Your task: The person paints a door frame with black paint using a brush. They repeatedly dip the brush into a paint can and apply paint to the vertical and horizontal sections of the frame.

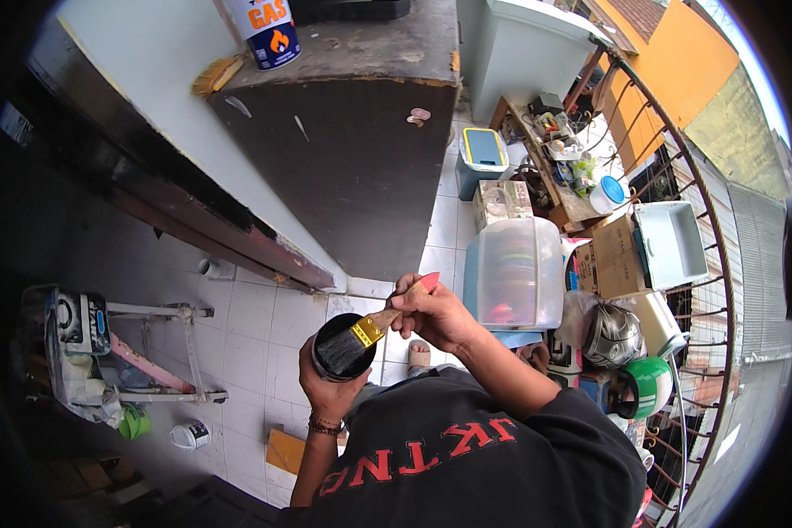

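Observation:
My left hand [321, 383] is closed around a dark round container [333, 330] with a black interior, held at the lower middle of the head view. My right hand [431, 312] grips the handle of a flat paintbrush [368, 327] with a red tip and a yellow metal band. Its black bristles are over or inside the container's mouth; how deep they sit I cannot tell. Beyond my hands stands a dark brown cabinet [343, 176] with a worn top, a gas can [273, 40] and a straw-coloured brush [213, 77] at its edge.
A folded metal frame [176, 312] and a small white bucket [190, 434] are on the tiled floor [268, 400] at left. Plastic bins [512, 273], boxes, helmets [647, 387] and a cluttered wooden bench [546, 145] line the railing [704, 189] at right. A doorway [158, 211] is at upper left.

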A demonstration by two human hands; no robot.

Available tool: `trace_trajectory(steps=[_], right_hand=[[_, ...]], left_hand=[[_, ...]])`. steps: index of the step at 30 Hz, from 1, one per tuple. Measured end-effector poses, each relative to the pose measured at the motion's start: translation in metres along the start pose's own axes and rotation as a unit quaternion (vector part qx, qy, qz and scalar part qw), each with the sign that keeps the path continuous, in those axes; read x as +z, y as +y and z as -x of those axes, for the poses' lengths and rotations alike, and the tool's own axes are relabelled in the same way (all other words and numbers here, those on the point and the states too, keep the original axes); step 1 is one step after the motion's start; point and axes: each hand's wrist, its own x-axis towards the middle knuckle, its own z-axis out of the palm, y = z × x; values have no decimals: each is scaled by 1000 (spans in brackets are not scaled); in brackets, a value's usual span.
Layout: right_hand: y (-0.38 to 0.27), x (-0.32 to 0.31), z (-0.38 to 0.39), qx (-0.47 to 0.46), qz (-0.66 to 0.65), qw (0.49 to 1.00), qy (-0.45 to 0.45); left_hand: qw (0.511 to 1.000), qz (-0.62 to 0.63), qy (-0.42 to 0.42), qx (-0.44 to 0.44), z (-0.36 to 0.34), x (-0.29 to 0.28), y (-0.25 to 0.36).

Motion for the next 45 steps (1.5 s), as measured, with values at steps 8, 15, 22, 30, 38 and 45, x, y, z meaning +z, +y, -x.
trace_trajectory(steps=[8, 15, 22, 30, 38, 45], right_hand=[[1, 2, -6, 16, 25, 1000, -2], [4, 4, -19, 6, 8, 1000, 19], [7, 6, -40, -12, -74, 997, -19], [14, 10, -60, -2, -101, 994, -42], [21, 7, -62, -3, -134, 991, -24], [17, -10, -53, -8, -153, 988, 33]], left_hand=[[997, -64, 10, 44, -3, -7, 0], [995, -86, 29, 29, 2, -19, 3], [998, -32, 52, -14, 2, -34, 7], [996, -68, 43, -22, 3, -52, 4], [998, -39, 40, -34, 9, -49, -5], [999, -31, 10, 2, 15, -47, -6]])
